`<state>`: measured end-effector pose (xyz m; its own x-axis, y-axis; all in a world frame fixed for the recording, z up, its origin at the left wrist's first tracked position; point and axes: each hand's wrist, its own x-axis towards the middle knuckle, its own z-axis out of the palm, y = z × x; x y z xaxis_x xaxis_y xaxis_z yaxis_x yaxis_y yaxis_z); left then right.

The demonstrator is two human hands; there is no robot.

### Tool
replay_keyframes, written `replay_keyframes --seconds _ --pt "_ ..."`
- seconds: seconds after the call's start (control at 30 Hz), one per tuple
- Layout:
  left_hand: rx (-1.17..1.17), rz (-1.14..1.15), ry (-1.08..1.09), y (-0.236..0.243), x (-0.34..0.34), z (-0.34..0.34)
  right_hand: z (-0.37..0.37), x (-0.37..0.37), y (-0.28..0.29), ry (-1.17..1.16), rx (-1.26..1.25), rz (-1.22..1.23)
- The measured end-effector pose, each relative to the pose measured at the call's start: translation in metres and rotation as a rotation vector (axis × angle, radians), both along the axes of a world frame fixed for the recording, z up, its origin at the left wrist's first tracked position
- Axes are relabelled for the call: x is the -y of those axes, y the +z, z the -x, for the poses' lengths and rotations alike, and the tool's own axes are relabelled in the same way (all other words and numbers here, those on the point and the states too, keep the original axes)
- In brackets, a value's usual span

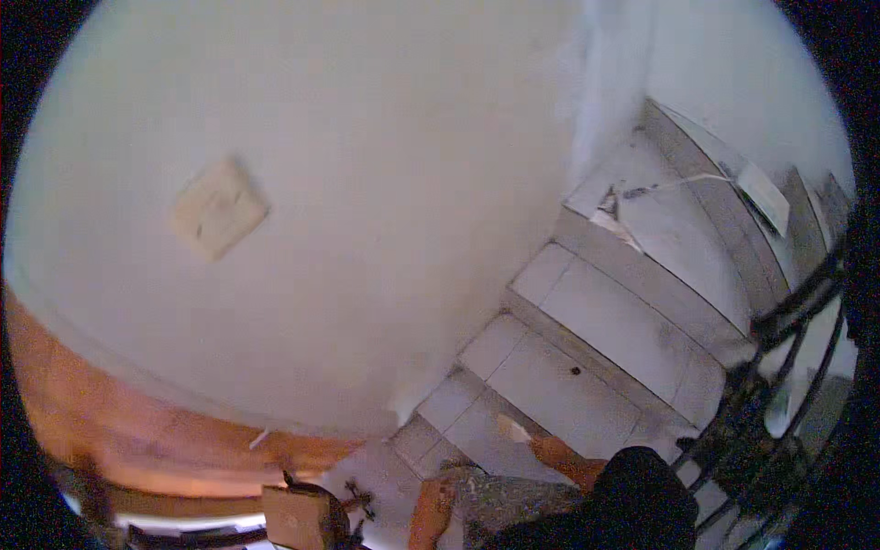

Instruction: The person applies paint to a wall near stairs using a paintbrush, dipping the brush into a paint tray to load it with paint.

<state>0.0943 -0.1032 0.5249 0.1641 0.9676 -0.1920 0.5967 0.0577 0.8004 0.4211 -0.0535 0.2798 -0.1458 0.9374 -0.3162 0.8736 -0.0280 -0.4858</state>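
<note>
My right hand (545, 449) is closed on a small pale, flat thing (510, 429), held out over the tiled steps (564, 362). My left hand (435, 500) is low in the picture, beside a grey speckled surface (495, 495) that I cannot clearly identify; its fingers are blurred and too indistinct to read. Dark clothing (632, 495) fills the lower right near my right arm.
Winding stairs climb rightward beside a black railing (797, 321). Higher steps hold torn pale material (619, 229) and a white panel (761, 202) with a thin strip. A pale wall (367, 137) bears a beige square (220, 206). Lower left are orange woodwork (110, 394) and a cardboard box (293, 513).
</note>
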Motion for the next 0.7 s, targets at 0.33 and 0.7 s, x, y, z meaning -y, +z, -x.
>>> replay_keyframes --seconds 0.33,0.7 --pt "0.241 0.131 -0.280 0.069 -0.062 -0.041 -0.134 0.045 0.058 -0.736 0.156 -0.248" --pt "-0.253 -0.078 -0.602 0.159 -0.247 -0.161 -0.229 0.028 0.095 -0.974 0.372 -0.114"
